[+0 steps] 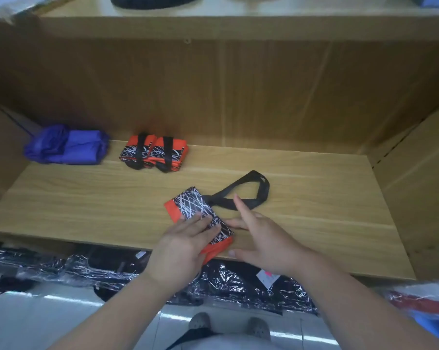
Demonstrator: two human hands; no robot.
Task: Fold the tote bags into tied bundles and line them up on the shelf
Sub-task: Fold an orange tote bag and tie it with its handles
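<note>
The left hand lies flat, fingers straight, pressing the folded bag down at the shelf's front edge. The right hand is spread open and holds nothing, just beside the bag, forefinger over the looped straps. Two tied bundles and a purple bag sit at the back left.
</note>
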